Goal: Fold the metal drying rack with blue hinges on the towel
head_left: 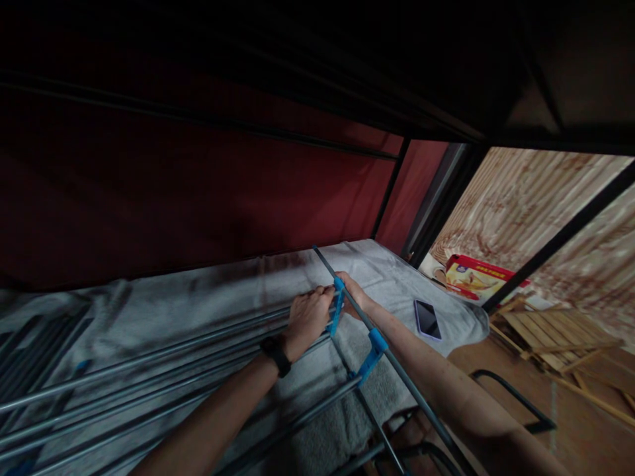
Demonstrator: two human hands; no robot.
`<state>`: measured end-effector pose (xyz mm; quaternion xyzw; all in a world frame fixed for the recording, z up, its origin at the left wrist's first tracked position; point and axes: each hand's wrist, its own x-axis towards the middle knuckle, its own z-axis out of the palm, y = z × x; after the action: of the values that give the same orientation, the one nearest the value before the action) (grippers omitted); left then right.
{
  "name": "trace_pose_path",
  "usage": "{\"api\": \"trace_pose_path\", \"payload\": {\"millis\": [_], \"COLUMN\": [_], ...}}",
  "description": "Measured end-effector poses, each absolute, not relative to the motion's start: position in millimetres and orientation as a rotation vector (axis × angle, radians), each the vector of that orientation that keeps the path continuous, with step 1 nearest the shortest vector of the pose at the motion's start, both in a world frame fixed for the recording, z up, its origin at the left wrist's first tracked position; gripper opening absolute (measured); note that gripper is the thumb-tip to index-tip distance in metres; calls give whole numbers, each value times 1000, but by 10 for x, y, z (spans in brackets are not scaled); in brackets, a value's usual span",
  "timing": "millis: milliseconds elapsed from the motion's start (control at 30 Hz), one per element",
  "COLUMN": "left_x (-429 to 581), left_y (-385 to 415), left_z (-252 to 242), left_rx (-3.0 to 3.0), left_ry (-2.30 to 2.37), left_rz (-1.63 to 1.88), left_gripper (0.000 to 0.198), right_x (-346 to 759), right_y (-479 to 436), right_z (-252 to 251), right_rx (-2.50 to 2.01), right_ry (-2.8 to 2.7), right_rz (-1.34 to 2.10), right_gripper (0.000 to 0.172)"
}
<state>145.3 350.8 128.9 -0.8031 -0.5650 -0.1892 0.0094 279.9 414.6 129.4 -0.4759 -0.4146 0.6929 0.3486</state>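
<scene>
My left hand (308, 318), with a black watch at its wrist, is closed at the end of the grey metal tubes, its fingertips against a blue plastic connector (336, 316). My right hand (353, 291) closes round the far side of the same connector, partly hidden behind a long grey pole (411, 385). The connector is fixed to this pole. Nearer to me, a second blue connector (373, 357) joins the pole to another tube (317, 414). Several parallel grey tubes (149, 371) run from the left-hand side towards my left hand.
A light grey blanket (198, 297) covers the bed under the frame. A phone (427, 320) lies on it at the right. More dark tubes (44, 350) lie at the far left. Beyond the bed are a red and yellow box (479, 277) and a wooden slatted piece (560, 334). Black bars surround the bed.
</scene>
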Motion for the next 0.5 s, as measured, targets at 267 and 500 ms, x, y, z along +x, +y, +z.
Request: {"api": "trace_pose_path", "payload": {"millis": [267,500], "left_x": [1464,1485], "left_y": [3476,3490], "left_z": [1307,1259], "left_rx": [-2500,-2484], "left_ry": [-1812,-1804], "left_rz": [-561,-567], "left_gripper": [33,32], "right_x": [2753,2769], "right_y": [4111,4067], "right_z": [1314,1346], "right_rx": [-1229,-1212], "right_ry": [-1053,-1172], "right_rz": [1784,1816], "right_gripper": [33,41]}}
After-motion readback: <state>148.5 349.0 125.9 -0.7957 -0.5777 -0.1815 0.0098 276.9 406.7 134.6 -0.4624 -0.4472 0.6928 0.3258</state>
